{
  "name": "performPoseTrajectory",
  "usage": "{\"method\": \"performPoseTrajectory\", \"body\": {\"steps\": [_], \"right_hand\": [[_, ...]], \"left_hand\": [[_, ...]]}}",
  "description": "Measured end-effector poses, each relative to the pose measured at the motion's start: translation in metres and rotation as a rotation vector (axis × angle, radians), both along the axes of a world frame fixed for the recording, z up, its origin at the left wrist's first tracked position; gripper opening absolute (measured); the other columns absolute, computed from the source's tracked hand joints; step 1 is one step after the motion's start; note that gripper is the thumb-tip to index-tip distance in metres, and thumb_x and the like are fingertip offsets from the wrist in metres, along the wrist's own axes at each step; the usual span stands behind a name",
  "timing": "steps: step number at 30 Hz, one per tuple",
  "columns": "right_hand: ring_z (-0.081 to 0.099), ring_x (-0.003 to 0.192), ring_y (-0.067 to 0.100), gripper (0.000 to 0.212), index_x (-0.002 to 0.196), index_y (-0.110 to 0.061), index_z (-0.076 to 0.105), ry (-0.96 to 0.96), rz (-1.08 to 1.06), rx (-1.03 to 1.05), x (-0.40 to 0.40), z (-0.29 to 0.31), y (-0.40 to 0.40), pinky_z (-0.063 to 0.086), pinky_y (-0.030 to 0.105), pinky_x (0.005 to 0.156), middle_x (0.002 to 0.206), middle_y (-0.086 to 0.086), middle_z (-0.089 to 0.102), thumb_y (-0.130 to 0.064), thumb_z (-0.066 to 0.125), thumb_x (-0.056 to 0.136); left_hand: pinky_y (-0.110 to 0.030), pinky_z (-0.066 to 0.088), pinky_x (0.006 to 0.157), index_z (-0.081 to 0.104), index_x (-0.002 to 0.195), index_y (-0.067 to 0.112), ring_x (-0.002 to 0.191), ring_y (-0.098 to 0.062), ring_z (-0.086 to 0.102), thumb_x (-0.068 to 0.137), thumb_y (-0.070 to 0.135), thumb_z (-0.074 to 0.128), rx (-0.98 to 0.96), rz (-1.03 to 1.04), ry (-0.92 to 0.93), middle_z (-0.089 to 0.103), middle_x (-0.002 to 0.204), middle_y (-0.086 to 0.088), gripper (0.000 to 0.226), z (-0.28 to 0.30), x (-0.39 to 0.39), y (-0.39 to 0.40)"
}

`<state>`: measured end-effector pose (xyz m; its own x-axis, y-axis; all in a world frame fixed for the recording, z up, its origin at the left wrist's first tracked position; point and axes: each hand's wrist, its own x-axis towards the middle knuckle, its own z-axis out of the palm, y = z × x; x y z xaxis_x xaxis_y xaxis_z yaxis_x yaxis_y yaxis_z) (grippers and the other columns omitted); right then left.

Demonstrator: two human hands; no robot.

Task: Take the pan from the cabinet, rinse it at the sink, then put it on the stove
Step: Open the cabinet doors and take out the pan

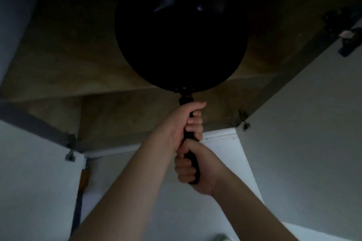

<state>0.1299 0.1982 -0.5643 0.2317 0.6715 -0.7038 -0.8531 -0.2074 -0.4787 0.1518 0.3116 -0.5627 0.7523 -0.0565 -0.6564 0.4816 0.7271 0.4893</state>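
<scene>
1. Left hand [183,123]: I have its fingers curled tight round the upper part of the handle [191,143], just below the riveted neck, thumb lying up along the grip
2. Right hand [193,170]: I have it wrapped round the lower end of the same handle, directly beneath the left; the two fists touch, stacked one above the other
3. Handle: its long axis runs nearly straight up the picture, from my lower fist toward the bowl
4. Pan [181,33]: a dark, round bowl lying beyond and above both hands, overhead, seen from its underside; the left hand is the nearer to it
5. Cabinet [64,49]: the bowl sits against the open wooden interior, doors swung wide; whether it rests on the shelf I cannot tell
6. Judgement: the coming move is a draw back along the handle axis, toward me and downward, with the far, heavy end levering on the grip
</scene>
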Motion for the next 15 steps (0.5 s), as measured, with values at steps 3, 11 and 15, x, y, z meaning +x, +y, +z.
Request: {"method": "performPoseTrajectory", "body": {"steps": [3, 11, 15], "right_hand": [[0.020, 0.036, 0.006, 0.025, 0.062, -0.020, 0.034, 0.044, -0.048, -0.021, -0.005, 0.007, -0.003, 0.013, 0.019, 0.035, 0.047, -0.006, 0.028, -0.009, 0.043, 0.083], [0.018, 0.038, 0.009, 0.029, 0.058, -0.021, 0.035, 0.071, -0.037, -0.188, -0.044, 0.076, -0.018, 0.014, 0.020, 0.033, 0.051, -0.005, 0.027, -0.011, 0.046, 0.083], [0.015, 0.039, 0.008, 0.033, 0.057, -0.023, 0.032, 0.093, -0.058, -0.243, -0.075, 0.117, -0.033, 0.012, 0.020, 0.034, 0.050, -0.006, 0.022, -0.008, 0.044, 0.084]], "left_hand": [[-0.014, 0.035, 0.039, 0.036, 0.057, 0.023, 0.029, -0.004, 0.029, 0.091, 0.031, 0.058, 0.002, -0.031, 0.093, 0.030, 0.037, 0.011, 0.041, 0.011, -0.004, -0.004], [-0.019, 0.038, 0.046, 0.037, 0.055, 0.022, 0.030, -0.006, 0.034, 0.088, 0.022, 0.060, -0.081, -0.002, 0.290, 0.034, 0.038, 0.009, 0.040, 0.063, -0.044, -0.020], [-0.015, 0.028, 0.044, 0.033, 0.048, 0.022, 0.026, -0.006, 0.024, 0.085, 0.018, 0.053, -0.058, -0.021, 0.418, 0.025, 0.034, 0.010, 0.042, 0.096, -0.069, -0.037]]}}
